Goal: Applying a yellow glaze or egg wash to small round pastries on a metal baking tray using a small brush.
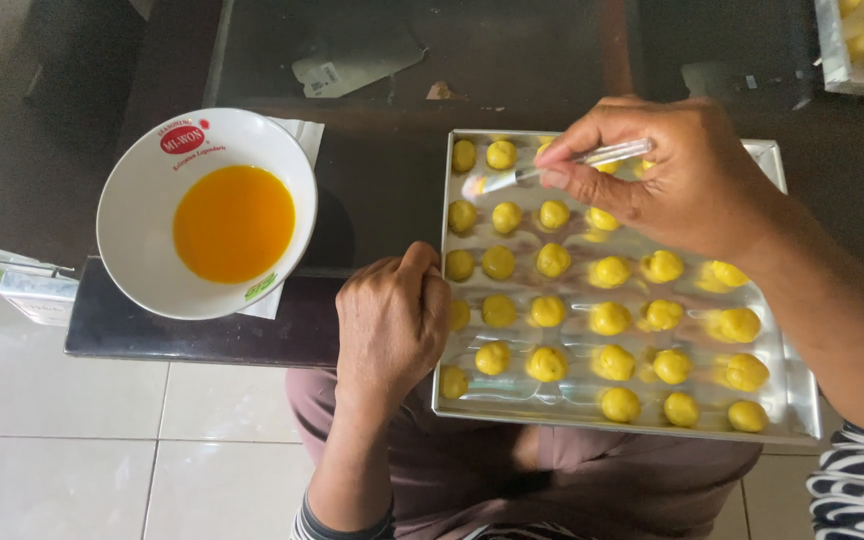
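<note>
A person's right hand [667, 175] pinches a small clear-handled brush [552, 168] between thumb and fingers, its bristles hovering over the top-left rows of yellow dough balls [548, 260] on a metal baking tray [787, 400]. The left hand [392, 320], curled closed, grips the tray's left edge. The tray rests on a dark bench [192, 335] and the person's lap. To the left, a white bowl [132, 200] holds orange-yellow liquid [234, 223].

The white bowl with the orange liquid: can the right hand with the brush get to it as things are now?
Probably yes: the bowl sits uncovered, and only bare dark table lies between it and the right hand.
</note>
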